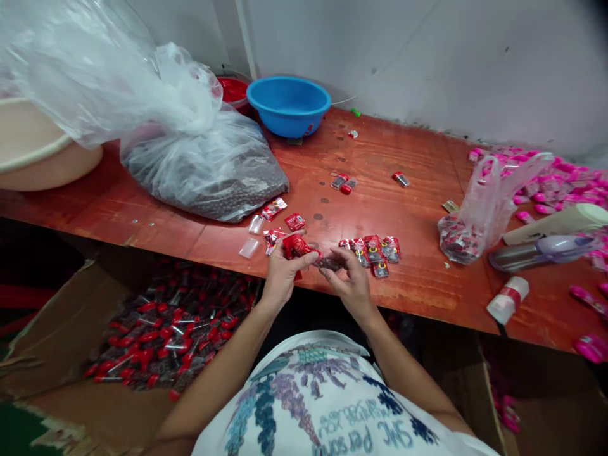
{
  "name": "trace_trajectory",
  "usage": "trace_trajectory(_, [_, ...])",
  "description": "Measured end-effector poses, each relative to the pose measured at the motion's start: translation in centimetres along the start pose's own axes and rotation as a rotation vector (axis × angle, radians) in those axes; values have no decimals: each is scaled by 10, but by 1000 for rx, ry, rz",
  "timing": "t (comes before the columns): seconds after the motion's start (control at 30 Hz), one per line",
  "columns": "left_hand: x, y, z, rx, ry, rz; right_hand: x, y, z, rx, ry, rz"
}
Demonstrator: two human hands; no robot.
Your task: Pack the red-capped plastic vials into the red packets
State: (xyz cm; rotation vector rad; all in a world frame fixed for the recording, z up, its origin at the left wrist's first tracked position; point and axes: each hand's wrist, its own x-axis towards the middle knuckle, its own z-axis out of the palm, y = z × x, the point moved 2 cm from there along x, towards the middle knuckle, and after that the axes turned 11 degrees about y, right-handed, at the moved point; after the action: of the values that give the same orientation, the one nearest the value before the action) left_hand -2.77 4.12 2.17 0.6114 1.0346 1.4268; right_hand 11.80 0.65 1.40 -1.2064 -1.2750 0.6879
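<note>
Near the table's front edge, my left hand (284, 277) is closed on a crinkled red packet (294, 246) with printing on it. My right hand (352, 282) pinches a small clear piece with dark contents (329, 263), close against the left fingertips. Whether that piece is joined to the red packet I cannot tell. Several red packets with dark contents (373, 248) lie to the right of my hands. Just beyond the left hand are more red packets (274, 208) and small clear sleeves (249, 247).
A large clear bag of dark grains (204, 171) and a blue basin (289, 104) stand at the back. Small red-capped containers (401, 179) lie mid-table. Below left, a cardboard box (57, 316) holds many red-capped pieces. Pink items (565, 180), a plastic bag (468, 221) and a tumbler (532, 253) sit right.
</note>
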Motion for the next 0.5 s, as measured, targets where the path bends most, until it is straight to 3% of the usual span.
trace_trajectory(0.07, [-1, 1, 0, 1, 14, 38, -1, -1, 0, -11, 25, -9])
trace_trajectory(0.23, [-5, 4, 4, 2, -95, -2, -2, 3, 3, 241, 19, 216])
trace_trajectory(0.43, [-7, -1, 6, 1, 8, 7, -3, -3, -1, 76, 38, 31])
trace_trajectory(0.5, [-8, -3, 8, 17, 22, 29, -4, -4, 0, 79, 40, 46])
